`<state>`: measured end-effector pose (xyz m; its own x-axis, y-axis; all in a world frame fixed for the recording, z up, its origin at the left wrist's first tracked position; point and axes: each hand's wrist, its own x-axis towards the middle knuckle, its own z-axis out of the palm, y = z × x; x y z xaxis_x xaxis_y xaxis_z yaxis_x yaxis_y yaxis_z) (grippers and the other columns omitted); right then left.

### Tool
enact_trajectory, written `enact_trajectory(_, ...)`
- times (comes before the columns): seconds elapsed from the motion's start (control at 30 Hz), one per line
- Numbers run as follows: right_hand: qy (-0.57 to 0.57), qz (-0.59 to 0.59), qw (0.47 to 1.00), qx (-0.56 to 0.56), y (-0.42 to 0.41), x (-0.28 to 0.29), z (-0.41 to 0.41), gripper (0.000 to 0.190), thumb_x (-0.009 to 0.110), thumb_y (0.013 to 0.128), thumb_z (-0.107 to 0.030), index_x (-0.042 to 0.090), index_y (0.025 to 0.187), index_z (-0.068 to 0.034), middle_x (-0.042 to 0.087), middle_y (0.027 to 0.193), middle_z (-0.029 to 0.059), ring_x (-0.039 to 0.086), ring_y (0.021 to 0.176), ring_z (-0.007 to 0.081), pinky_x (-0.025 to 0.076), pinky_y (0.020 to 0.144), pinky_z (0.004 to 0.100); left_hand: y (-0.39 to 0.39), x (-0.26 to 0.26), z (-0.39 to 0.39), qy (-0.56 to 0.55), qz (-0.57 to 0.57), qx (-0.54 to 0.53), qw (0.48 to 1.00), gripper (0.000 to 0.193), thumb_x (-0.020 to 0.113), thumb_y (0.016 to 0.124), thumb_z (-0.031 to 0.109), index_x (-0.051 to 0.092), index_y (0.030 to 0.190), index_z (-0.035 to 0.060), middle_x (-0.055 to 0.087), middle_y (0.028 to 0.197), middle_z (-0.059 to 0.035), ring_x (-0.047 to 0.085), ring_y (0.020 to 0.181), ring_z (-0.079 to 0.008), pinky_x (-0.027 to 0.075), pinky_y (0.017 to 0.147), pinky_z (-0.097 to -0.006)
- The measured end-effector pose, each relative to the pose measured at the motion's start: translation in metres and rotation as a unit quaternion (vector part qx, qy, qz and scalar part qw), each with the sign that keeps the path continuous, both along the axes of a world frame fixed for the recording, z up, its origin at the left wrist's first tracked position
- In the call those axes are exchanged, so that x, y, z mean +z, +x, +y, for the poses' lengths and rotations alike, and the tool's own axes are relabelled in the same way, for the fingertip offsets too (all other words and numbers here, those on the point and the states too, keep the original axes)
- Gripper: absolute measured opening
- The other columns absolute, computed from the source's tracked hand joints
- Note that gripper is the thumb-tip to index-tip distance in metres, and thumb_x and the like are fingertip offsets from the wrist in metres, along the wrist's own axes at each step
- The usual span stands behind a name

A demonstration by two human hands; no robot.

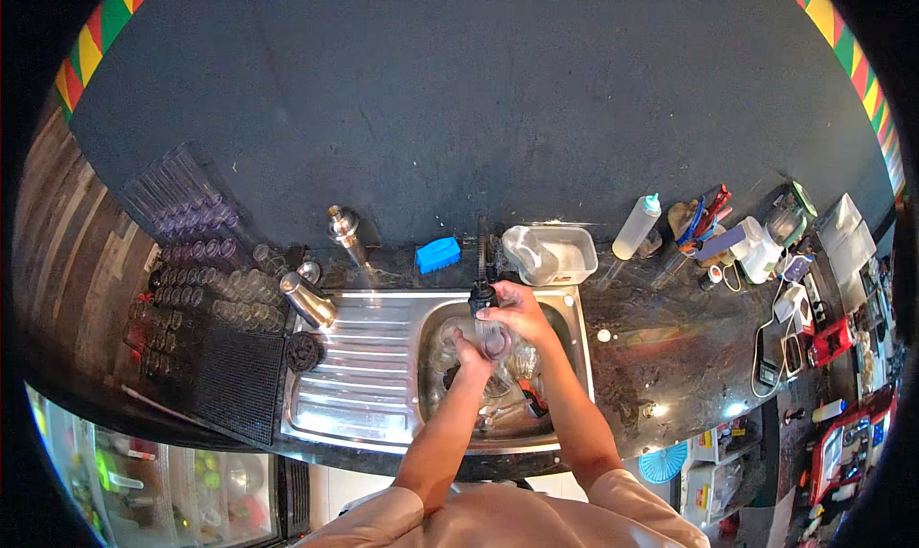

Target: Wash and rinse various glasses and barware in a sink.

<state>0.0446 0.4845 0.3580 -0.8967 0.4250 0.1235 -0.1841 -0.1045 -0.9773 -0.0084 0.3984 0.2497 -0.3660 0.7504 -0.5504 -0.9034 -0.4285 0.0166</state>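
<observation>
Over the bowl of the stainless steel sink (359, 390), my left hand (472, 354) holds a clear glass (494, 341), which is slightly blurred. My right hand (518, 312) is at the black faucet (482, 300), its fingers by the spout just above the glass; whether they grip the spout or the glass rim I cannot tell. Below my hands, the bowl holds glassware (523, 361), metal utensils (495, 413) and an orange-and-black item (533, 397), partly hidden by my forearms.
Rows of glasses (248, 297) stand left, by a black bar mat (237, 383). A metal shaker cup (307, 300) and black scrubber (304, 351) rest at the drainboard. Behind are a cocktail shaker (344, 228), blue brush (438, 254) and plastic container (567, 254). A squeeze bottle (637, 227) stands right.
</observation>
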Motion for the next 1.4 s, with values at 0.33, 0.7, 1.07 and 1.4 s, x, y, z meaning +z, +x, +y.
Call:
enact_trajectory(0.33, 0.055, -0.035, 0.997, -0.034, -0.004, 0.007, 0.006, 0.025, 0.074, 0.063, -0.007, 0.060, 0.084, -0.003, 0.059, 0.074, -0.0017, 0.051, 0.070, 0.0061, 0.042, 0.063, 0.0223, 0.012, -0.001, -0.059, -0.085, 0.319, -0.243, 0.912, 0.025, 0.055, 0.079, 0.028, 0.054, 0.093, 0.0072, 0.059, 0.087, -0.0070, 0.059, 0.075, -0.0183, 0.049, 0.064, -0.0338)
enact_trajectory(0.7, 0.106, -0.026, 0.993, -0.043, -0.014, 0.012, -0.004, 0.023, 0.074, 0.064, -0.007, 0.060, 0.082, -0.003, 0.059, 0.070, -0.0004, 0.052, 0.065, 0.0061, 0.042, 0.060, 0.0214, -0.003, -0.002, -0.066, -0.149, 0.521, -0.164, 0.824, 0.051, 0.071, 0.059, -0.001, 0.045, 0.103, 0.0059, 0.055, 0.089, -0.0031, 0.055, 0.080, -0.0145, 0.045, 0.071, -0.0272)
enact_trajectory(1.07, 0.088, -0.050, 0.993, -0.062, -0.014, 0.012, 0.002, 0.026, 0.075, 0.063, -0.013, 0.061, 0.083, -0.003, 0.059, 0.073, -0.0002, 0.052, 0.067, 0.0071, 0.043, 0.062, 0.0230, -0.014, -0.039, -0.047, -0.056, 0.423, -0.182, 0.886, 0.058, 0.070, 0.062, 0.005, 0.040, 0.112, 0.0055, 0.058, 0.089, -0.0040, 0.055, 0.080, -0.0142, 0.045, 0.074, -0.0299)
enact_trajectory(1.4, 0.151, -0.038, 0.986, -0.055, -0.012, 0.014, 0.010, 0.028, 0.074, 0.063, -0.010, 0.060, 0.085, -0.002, 0.059, 0.072, 0.0015, 0.052, 0.067, 0.0078, 0.042, 0.060, 0.0234, 0.000, 0.018, -0.045, -0.131, 0.646, 0.004, 0.752, 0.058, 0.078, 0.056, 0.014, 0.042, 0.102, 0.0055, 0.056, 0.088, -0.0075, 0.055, 0.083, -0.0180, 0.045, 0.073, -0.0310)
